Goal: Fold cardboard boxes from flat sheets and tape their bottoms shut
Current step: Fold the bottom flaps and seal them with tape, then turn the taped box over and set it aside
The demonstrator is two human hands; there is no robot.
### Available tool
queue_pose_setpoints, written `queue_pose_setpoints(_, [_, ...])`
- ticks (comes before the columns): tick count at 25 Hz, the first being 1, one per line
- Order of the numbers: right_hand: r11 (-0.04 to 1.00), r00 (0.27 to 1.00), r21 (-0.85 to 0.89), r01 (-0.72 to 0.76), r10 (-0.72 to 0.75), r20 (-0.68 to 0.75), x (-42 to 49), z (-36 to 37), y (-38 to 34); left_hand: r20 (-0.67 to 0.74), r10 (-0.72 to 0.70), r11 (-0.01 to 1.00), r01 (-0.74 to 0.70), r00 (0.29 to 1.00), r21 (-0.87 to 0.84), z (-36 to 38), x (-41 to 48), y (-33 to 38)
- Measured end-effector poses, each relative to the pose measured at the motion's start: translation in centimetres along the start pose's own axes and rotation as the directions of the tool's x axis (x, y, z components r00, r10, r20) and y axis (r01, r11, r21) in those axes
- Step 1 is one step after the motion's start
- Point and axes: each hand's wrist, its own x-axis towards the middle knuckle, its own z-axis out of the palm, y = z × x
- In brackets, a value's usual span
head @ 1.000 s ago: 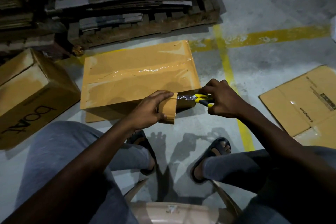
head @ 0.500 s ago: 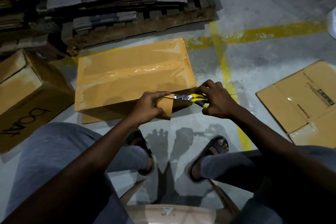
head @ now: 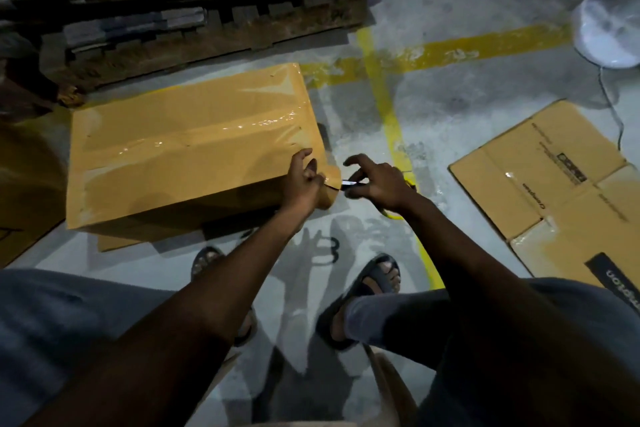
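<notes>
Head view: I see taped box [head: 190, 149] on floor, centre left. Left hand [head: 304, 180] grips tape roll [head: 329, 191] at box's near right corner. Right hand [head: 377, 180] curls round yellow-handled scissors [head: 349, 183], blade at roll's edge. Flat sheet [head: 554, 191] at right.

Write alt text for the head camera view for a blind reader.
A person's left hand holds a tape roll at the corner of a taped cardboard box; the right hand holds a yellow-handled cutter beside it. A flat cardboard sheet lies to the right.
</notes>
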Motion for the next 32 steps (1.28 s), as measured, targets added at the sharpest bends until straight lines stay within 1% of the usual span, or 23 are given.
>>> queue_pose_setpoints(1, [0.974, 0.996, 0.213, -0.081, 0.074, 0.041, 0.4, -0.4, 0.7, 0.032, 0.003, 0.999, -0.004, 0.999, 0.032, 1.8, 0.4, -0.4])
queue_pose_setpoints(2, [0.928, 0.991, 0.349, -0.132, 0.121, 0.054, 0.7, -0.9, 1.7, 0.057, 0.0, 0.998, -0.004, 0.998, 0.069, 3.4, 0.7, -0.7])
queue_pose_setpoints(3, [0.906, 0.988, 0.396, -0.153, 0.153, 0.031, 0.9, -1.2, 2.9, 0.078, -0.002, 0.996, -0.006, 0.997, 0.094, 4.9, 1.0, -0.9])
queue_pose_setpoints(5, [0.88, 0.97, 0.429, -0.203, 0.241, -0.036, 1.4, -1.5, 5.7, 0.119, 0.014, 0.991, -0.03, 0.993, 0.13, 7.6, 2.1, -1.3])
queue_pose_setpoints(6, [0.853, 0.954, 0.473, -0.222, 0.291, -0.078, 1.9, -1.3, 7.3, 0.139, 0.049, 0.979, -0.075, 0.989, 0.191, 8.9, 2.9, -1.5])
queue_pose_setpoints(7, [0.826, 0.926, 0.511, -0.239, 0.352, -0.136, 2.6, -0.9, 8.9, 0.178, 0.086, 0.948, -0.136, 0.98, 0.289, 9.9, 3.8, -1.8])
queue_pose_setpoints(8, [0.802, 0.88, 0.535, -0.265, 0.428, -0.205, 3.4, -0.3, 10.5, 0.229, 0.119, 0.903, -0.202, 0.966, 0.38, 10.7, 4.6, -2.2])
queue_pose_setpoints(9, [0.782, 0.819, 0.542, -0.308, 0.508, -0.268, 4.1, 0.1, 12.0, 0.283, 0.127, 0.858, -0.249, 0.951, 0.45, 11.6, 5.4, -2.6])
queue_pose_setpoints(10, [0.761, 0.757, 0.546, -0.35, 0.573, -0.313, 4.9, 0.5, 13.4, 0.333, 0.126, 0.818, -0.288, 0.934, 0.498, 12.2, 6.1, -3.3])
queue_pose_setpoints(12, [0.71, 0.655, 0.574, -0.407, 0.665, -0.358, 6.2, 1.2, 15.9, 0.413, 0.095, 0.766, -0.331, 0.906, 0.551, 12.8, 7.5, -4.7])
queue_pose_setpoints(14, [0.658, 0.574, 0.612, -0.438, 0.729, -0.373, 7.0, 1.6, 18.6, 0.454, 0.057, 0.746, -0.34, 0.889, 0.573, 12.9, 8.7, -6.5])
queue_pose_setpoints(16, [0.615, 0.516, 0.645, -0.454, 0.772, -0.372, 7.9, 2.3, 21.1, 0.449, -0.007, 0.729, -0.303, 0.893, 0.614, 12.7, 9.5, -8.2])
queue_pose_setpoints(17, [0.605, 0.501, 0.651, -0.459, 0.781, -0.373, 8.3, 2.6, 22.0, 0.439, -0.043, 0.729, -0.272, 0.897, 0.628, 12.4, 9.8, -9.0])
queue_pose_setpoints(19, [0.613, 0.502, 0.639, -0.465, 0.777, -0.38, 9.2, 3.2, 23.5, 0.43, -0.083, 0.74, -0.233, 0.899, 0.63, 12.1, 10.3, -10.4])
queue_pose_setpoints(22, [0.592, 0.462, 0.629, -0.503, 0.8, -0.383, 10.4, 3.5, 25.3, 0.448, -0.104, 0.743, -0.23, 0.888, 0.629, 11.9, 10.8, -11.9])
queue_pose_setpoints(25, [0.626, 0.445, 0.526, -0.576, 0.78, -0.44, 10.7, 3.6, 25.1, 0.453, -0.122, 0.738, -0.224, 0.883, 0.636, 11.8, 10.9, -12.3])
queue_pose_setpoints(27, [0.644, 0.444, 0.481, -0.594, 0.762, -0.472, 10.7, 3.9, 24.8, 0.456, -0.121, 0.74, -0.226, 0.881, 0.633, 11.8, 10.7, -12.3])
queue_pose_setpoints(31, [0.677, 0.479, 0.464, -0.571, 0.734, -0.481, 10.2, 4.3, 24.7, 0.465, -0.117, 0.752, -0.227, 0.878, 0.619, 11.3, 10.0, -12.7])
queue_pose_setpoints(32, [0.681, 0.478, 0.464, -0.567, 0.731, -0.488, 10.0, 4.0, 24.8, 0.463, -0.12, 0.756, -0.221, 0.878, 0.616, 11.2, 9.9, -12.7])
